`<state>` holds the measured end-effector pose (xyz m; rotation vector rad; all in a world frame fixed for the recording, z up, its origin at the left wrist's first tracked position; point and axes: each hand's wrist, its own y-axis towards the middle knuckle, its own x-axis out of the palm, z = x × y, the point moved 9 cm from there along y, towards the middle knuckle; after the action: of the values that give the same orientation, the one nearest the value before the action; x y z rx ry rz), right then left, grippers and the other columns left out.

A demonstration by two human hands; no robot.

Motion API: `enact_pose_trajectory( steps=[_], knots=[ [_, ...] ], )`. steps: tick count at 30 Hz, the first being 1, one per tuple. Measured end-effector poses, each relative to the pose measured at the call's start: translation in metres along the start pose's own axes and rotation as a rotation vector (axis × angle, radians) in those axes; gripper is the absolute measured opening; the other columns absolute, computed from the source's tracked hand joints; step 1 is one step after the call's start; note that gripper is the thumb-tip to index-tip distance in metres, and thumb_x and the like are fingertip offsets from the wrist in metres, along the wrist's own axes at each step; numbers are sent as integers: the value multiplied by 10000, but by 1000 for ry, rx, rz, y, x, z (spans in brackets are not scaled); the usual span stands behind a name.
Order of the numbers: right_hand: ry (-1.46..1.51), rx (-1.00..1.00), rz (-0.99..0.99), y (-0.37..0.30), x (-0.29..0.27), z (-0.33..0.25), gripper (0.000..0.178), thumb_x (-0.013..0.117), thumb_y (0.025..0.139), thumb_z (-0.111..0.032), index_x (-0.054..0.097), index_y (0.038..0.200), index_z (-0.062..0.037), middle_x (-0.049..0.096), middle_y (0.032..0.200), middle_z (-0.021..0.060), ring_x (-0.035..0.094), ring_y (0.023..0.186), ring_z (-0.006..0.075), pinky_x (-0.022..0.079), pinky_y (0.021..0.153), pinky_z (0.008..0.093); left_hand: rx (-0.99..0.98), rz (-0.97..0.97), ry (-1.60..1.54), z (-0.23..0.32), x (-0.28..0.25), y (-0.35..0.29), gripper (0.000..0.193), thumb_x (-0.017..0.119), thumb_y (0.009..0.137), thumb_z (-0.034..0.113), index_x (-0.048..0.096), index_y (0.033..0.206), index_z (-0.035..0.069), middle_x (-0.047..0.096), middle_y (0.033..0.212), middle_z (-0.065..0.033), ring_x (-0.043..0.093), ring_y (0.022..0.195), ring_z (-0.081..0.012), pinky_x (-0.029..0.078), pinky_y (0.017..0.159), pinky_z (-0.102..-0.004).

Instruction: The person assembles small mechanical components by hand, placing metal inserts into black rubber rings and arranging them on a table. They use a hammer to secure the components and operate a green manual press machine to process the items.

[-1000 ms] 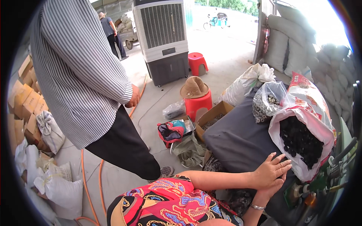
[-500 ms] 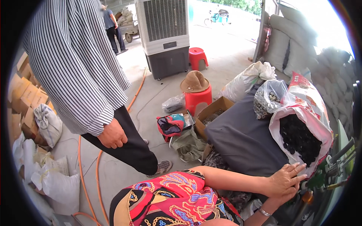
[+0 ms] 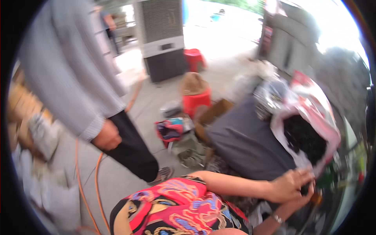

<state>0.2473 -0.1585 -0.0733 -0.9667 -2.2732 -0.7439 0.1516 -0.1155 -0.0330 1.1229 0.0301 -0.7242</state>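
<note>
Both hands meet at the lower right, just below an open white-and-pink sack (image 3: 333,135) full of small black pieces (image 3: 305,137). My left hand (image 3: 288,186) reaches in from the left with bent fingers near the sack's lower rim. Under it, my right hand (image 3: 300,200) comes up from below, a silvery band (image 3: 278,218) on its wrist. A dark spot shows between the fingers of the two hands. Blur hides what it is and how each finger lies.
Dark grey cloth (image 3: 250,137) lies left of the sack, with a clear bag of small parts (image 3: 270,96) behind. A person in a striped shirt (image 3: 66,78) stands at left. Beyond are a red stool (image 3: 196,102) bearing a brown hat (image 3: 194,83), an air cooler (image 3: 160,39) and orange hoses (image 3: 98,188).
The whole view has shifted and blurred. My left fingers, stretched out over my right hand before, are now more bent, and a dark gap or thing shows between the hands.
</note>
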Motion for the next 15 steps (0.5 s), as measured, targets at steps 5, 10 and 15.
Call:
enact_pose_trajectory(
  steps=[5, 10, 15],
  knots=[
    [359, -165, -39, 14, 40, -61, 191, 538, 791, -11, 586, 977, -10, 589, 1028, 142, 554, 929, 197, 421, 524, 273, 98, -110, 336, -22, -28, 5, 376, 687, 744, 99, 644, 1105, 7, 484, 1335, -209, 515, 1185, -393, 430, 984, -465],
    [-231, -904, 245, -19, 14, -271, 157, 622, 771, -2, 561, 915, -17, 592, 1030, 185, 564, 922, 253, 428, 536, 279, -230, -53, -233, -64, -22, -2, 511, 641, 828, 77, 497, 1315, 12, 425, 1413, -231, 548, 1181, -343, 500, 861, -386],
    [-1000, -1078, 809, -39, -46, -413, 151, 668, 752, -37, 656, 902, -44, 676, 817, 69, 611, 687, 135, 423, 513, 254, -235, -110, -230, -76, -4, -8, 471, 656, 827, 79, 538, 1279, 13, 449, 1399, -225, 619, 1075, -301, 523, 789, -341]
  ],
)
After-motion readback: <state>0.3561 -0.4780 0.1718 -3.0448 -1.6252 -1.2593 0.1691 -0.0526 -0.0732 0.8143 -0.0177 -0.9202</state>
